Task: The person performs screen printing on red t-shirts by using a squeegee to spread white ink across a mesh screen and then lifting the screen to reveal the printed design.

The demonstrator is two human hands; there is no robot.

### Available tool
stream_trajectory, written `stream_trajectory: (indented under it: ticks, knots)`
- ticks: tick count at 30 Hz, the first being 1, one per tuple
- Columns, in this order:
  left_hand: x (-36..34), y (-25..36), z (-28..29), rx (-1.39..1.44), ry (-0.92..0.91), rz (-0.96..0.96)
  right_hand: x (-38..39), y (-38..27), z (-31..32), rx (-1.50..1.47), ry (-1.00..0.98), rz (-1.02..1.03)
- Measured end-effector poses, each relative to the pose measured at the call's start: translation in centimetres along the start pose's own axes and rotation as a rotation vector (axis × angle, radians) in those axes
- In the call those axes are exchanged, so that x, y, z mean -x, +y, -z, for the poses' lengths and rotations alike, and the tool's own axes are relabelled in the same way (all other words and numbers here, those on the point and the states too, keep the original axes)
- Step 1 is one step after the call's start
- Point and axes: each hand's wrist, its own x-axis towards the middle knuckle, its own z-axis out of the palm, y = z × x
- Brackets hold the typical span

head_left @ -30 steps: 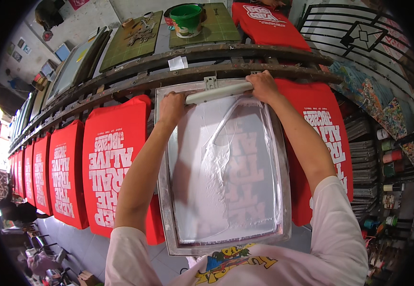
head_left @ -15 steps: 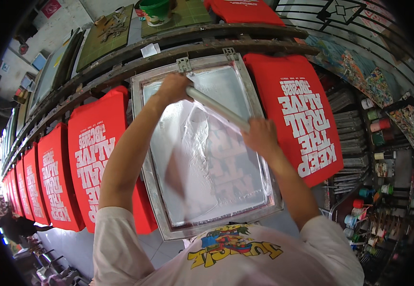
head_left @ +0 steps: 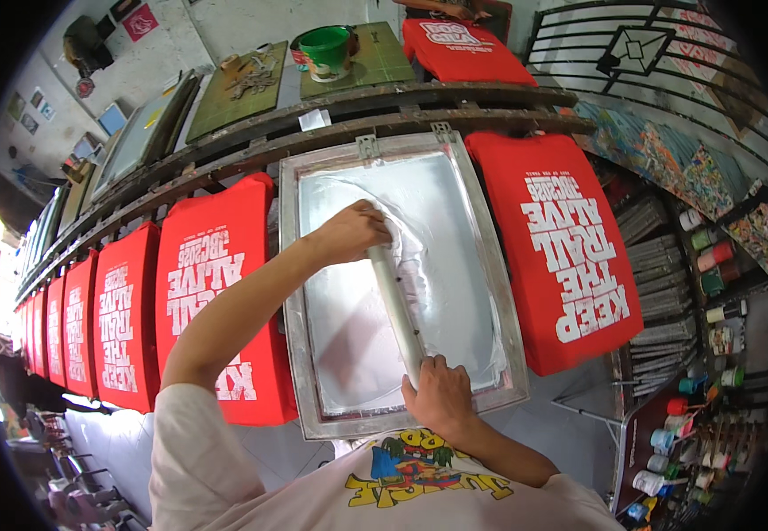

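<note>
My left hand is closed on the upper end of a pale squeegee, and my right hand grips its lower end. The squeegee lies steeply slanted across a screen in a grey rectangular frame, with thick white ink smeared on the pale mesh. Two hinge clamps hold the screen's far edge at a dark metal rail. A printed red shirt lies to the screen's right, and another to its left, partly behind my left forearm.
More red shirts line up leftward. Beyond the rail stand a green bucket, olive boards with loose metal pieces and another red shirt, with a person's hand at it. Racks of screens and many ink pots are at right.
The squeegee has swung from near level at the screen's far edge to a steep slant down its middle. My right hand has come down toward the near edge; my left hand has moved less.
</note>
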Motion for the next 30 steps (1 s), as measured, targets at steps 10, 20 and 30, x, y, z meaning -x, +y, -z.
stream_trajectory:
  ticks: [10, 20, 30]
  knots:
    - [8.9, -4.2, 2.3, -0.060, 0.061, 0.699, -25.9, 9.4, 6.4, 0.190, 0.287, 0.324]
    - [5.5, -15.4, -4.0, -0.106, 0.144, 0.953, -43.0, 10.6, 6.8, 0.285, 0.400, 0.431]
    - [7.2, -3.1, -1.4, 0.104, -0.074, 0.979, -29.0, 10.9, 5.3, 0.229, 0.182, 0.254]
